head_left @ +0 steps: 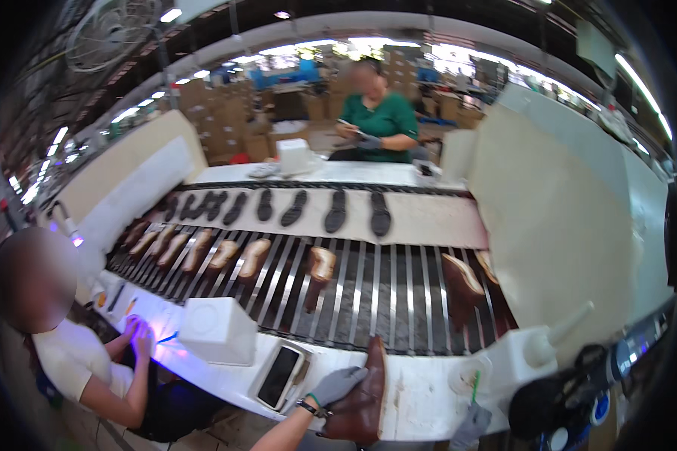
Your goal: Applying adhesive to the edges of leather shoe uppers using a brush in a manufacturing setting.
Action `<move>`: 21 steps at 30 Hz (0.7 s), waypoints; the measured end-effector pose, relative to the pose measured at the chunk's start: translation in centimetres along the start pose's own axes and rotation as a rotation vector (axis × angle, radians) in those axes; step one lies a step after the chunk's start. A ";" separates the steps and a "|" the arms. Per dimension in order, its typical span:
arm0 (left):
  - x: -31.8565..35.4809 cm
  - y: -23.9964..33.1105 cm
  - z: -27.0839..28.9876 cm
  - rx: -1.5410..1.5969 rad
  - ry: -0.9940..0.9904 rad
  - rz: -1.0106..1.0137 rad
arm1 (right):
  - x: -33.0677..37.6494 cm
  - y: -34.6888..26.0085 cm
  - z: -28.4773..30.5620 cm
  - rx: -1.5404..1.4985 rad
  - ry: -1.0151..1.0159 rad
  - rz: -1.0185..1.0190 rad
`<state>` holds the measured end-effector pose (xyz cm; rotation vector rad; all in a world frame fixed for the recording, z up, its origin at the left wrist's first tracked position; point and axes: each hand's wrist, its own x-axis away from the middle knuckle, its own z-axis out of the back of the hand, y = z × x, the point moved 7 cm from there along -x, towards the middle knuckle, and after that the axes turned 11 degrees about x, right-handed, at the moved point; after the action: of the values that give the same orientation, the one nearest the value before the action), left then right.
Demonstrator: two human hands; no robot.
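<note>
**Brown ankle boot held at the near edge of the line**

The left hand (337, 385), in a grey glove with a dark band at the wrist, lies on the side of a brown boot (362, 402), fingers curved together against the leather. The boot is a plain, smooth, reddish-brown ankle boot standing on end, its narrow end pointing up, the wider end low at the edge of the white tabletop (421, 395). The right hand (472, 427), also grey-gloved, sits low beside a green stick (475, 386); whether it pinches anything I cannot tell.

Just left of the boot lies a phone (279, 375) with a dark screen in a white tray. Beyond it stands a white box (217, 328). Behind runs a slatted conveyor (368, 289) carrying tan-lined shoes; dark soles (336, 211) lie on the far belt.
</note>
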<state>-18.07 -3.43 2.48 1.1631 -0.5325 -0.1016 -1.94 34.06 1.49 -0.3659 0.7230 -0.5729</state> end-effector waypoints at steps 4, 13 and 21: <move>-0.6 -0.2 0.1 0.177 -0.044 -0.079 | -0.3 -0.9 0.4 -0.162 -0.001 -0.027; -0.6 -0.9 0.5 0.353 -0.041 0.030 | -1.9 -0.5 0.5 -0.294 -0.335 -0.273; -0.4 -0.3 0.8 0.205 0.012 0.049 | -1.5 -0.6 1.0 -0.151 -0.174 0.020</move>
<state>-18.71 -4.12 2.28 1.3482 -0.5695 0.0023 -2.39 34.64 3.26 -0.5416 0.6031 -0.4620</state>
